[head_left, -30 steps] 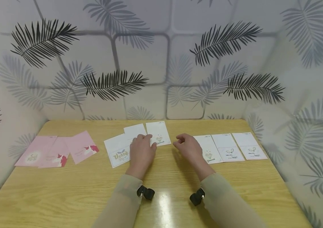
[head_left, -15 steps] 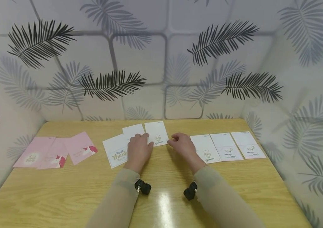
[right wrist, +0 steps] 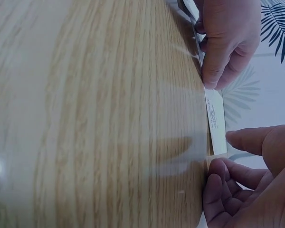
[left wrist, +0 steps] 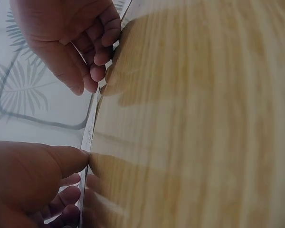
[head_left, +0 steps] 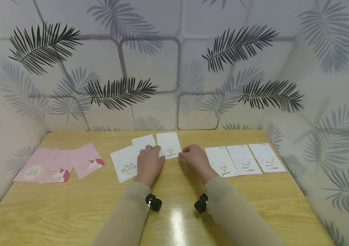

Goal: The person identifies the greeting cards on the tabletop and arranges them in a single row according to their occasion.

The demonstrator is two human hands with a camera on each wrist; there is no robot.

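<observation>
In the head view my left hand [head_left: 150, 162] rests over white cards at the table's middle, covering part of the "Thank you" card [head_left: 126, 171] and a smaller-looking white card [head_left: 143, 140]. Its thumb lies by the lower left corner of an upright card with a gold diamond print [head_left: 169, 145]. My right hand [head_left: 195, 158] is at that card's right corner, fingers bent, thumb apart from them. In the right wrist view the card's end [right wrist: 218, 142] lies beside the right thumb and fingertips; a firm pinch does not show.
Three pink cards [head_left: 86, 159] overlap at the left of the wooden table [head_left: 69, 212]. On the right stand in a row another diamond card [head_left: 220, 159] and two heart-print cards [head_left: 244, 159]. A leaf-patterned wall [head_left: 152, 112] closes off the back and sides.
My right hand has moved left, from beside the right-hand row to the corner of the middle diamond card. The left hand stays almost in place. The cards look unmoved.
</observation>
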